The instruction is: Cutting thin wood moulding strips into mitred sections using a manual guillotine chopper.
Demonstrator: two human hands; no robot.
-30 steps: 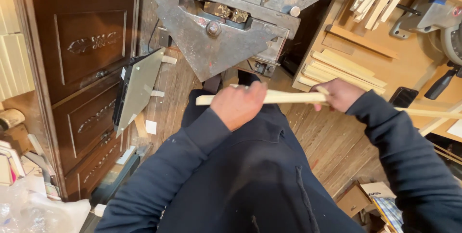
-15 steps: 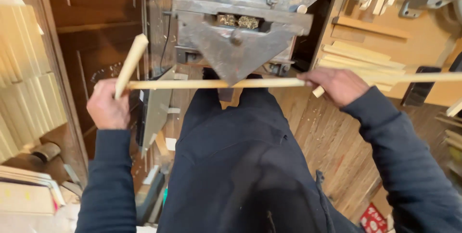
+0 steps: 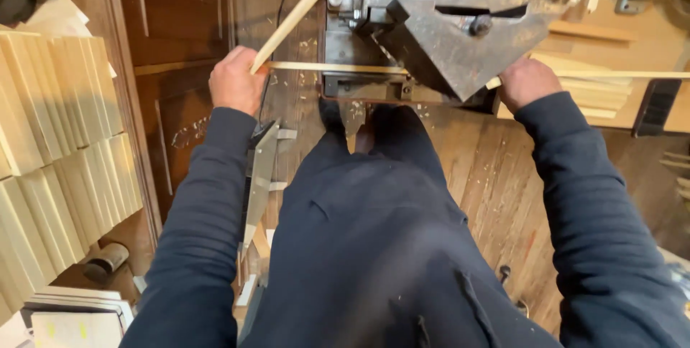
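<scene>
Stacked pale boards (image 3: 50, 168) sitting at far left; left hand (image 3: 236, 81) gripping closed on a short offcut stick (image 3: 287, 27) and the long strip (image 3: 338, 68); strip lying across the front edge of the metal cutter (image 3: 438, 39); right hand (image 3: 528, 82) clasping its far end; best keeping it level, fingers away from the blade.

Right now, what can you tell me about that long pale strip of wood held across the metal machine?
The long wooden strip is thin, pale and unfinished. It lies level across the front of the grey metal cutting machine, passing under its triangular head. The left hand grips one end together with a shorter slanting wooden piece; the right hand holds it on the other side, where it runs on past the frame's edge.
</scene>
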